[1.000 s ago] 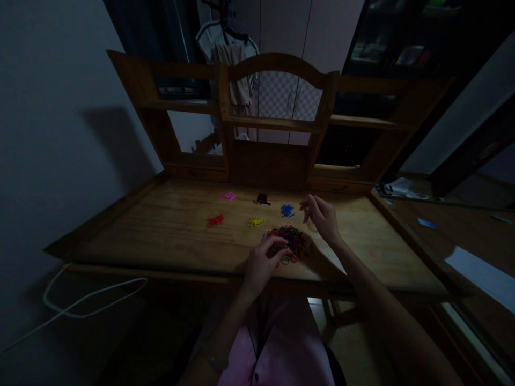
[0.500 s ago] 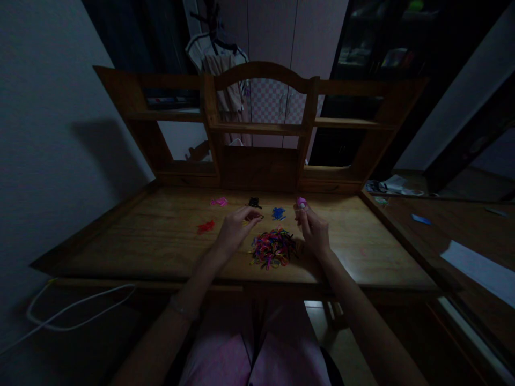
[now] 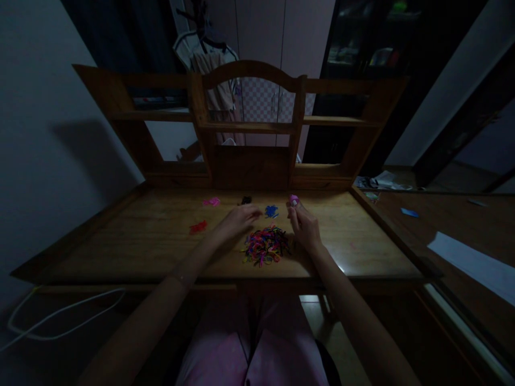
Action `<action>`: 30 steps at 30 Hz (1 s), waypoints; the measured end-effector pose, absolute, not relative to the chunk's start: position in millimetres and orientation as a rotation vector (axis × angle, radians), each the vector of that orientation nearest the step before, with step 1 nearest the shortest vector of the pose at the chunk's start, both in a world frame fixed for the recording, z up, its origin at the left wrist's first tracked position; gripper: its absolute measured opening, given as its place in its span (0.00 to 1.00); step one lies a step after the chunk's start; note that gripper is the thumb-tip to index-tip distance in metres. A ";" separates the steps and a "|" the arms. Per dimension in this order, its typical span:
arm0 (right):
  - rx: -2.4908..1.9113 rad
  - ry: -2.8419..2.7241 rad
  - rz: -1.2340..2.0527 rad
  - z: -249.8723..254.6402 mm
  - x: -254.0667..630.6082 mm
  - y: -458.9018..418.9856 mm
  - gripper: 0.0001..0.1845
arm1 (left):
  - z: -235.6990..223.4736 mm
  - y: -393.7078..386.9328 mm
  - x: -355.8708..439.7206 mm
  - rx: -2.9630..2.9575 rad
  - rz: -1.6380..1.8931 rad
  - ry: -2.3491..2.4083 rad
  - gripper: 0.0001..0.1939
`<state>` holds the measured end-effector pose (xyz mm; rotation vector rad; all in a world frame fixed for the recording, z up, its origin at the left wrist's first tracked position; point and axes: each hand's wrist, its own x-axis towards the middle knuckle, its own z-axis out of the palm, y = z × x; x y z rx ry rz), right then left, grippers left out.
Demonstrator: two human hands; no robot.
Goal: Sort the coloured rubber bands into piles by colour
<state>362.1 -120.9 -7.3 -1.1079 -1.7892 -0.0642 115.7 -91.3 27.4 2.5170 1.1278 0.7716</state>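
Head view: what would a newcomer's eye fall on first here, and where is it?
Probably the tangled multicoloured pile near the front edge of the wooden desk. Next come the small single-colour heaps: the blue heap and black heap behind it, the pink heap and red heap further left. The right hand, beside the pile, holds a small pink-and-white thing.

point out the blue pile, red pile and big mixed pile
Blue pile [image 3: 271,212]: head view, its middle.
Red pile [image 3: 198,227]: head view, its middle.
Big mixed pile [image 3: 266,245]: head view, its centre.
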 end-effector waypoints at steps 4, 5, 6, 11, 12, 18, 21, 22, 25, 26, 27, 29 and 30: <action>-1.124 -1.797 -0.050 -7.1 361.4 -121.8 0.15 | 37.5 -143.7 112.3 2.438 0.644 0.886 0.11; -1.126 -1.799 -0.053 -7.2 361.3 -121.7 0.15 | 40.3 -151.8 110.9 2.429 0.630 0.878 0.10; -1.126 -1.805 -0.056 -7.2 361.3 -121.7 0.15 | 42.6 -157.5 110.1 2.424 0.625 0.883 0.10; -1.122 -1.807 -0.063 -6.4 360.4 -122.6 0.16 | 41.6 -161.3 118.4 2.467 0.609 0.892 0.10; -1.118 -1.800 -0.063 -6.1 360.2 -123.1 0.16 | 39.5 -160.5 122.1 2.483 0.613 0.890 0.10; -1.123 -1.763 -0.012 -6.5 360.2 -124.3 0.17 | 30.1 -161.5 141.1 2.587 0.583 0.891 0.10; -1.124 -1.756 -0.014 -7.9 360.0 -123.5 0.17 | 27.4 -161.8 144.5 2.602 0.598 0.906 0.09; -1.121 -1.752 -0.024 -8.2 359.9 -123.1 0.17 | 26.5 -161.5 144.9 2.605 0.604 0.913 0.09; -1.114 -1.761 -0.050 -8.5 360.2 -122.4 0.17 | 25.0 -159.5 145.0 2.610 0.609 0.932 0.08; -1.116 -1.767 -0.051 -8.3 360.4 -122.4 0.17 | 24.8 -158.7 144.8 2.608 0.605 0.937 0.08; -1.118 -1.772 -0.051 -8.1 360.7 -122.5 0.17 | 24.7 -158.1 144.7 2.603 0.601 0.943 0.08; -1.124 -1.780 -0.048 -7.5 361.2 -122.8 0.16 | 24.7 -157.0 144.3 2.589 0.603 0.960 0.07; -1.126 -1.780 -0.049 -7.1 361.3 -123.0 0.16 | 24.6 -156.6 144.1 2.582 0.605 0.967 0.07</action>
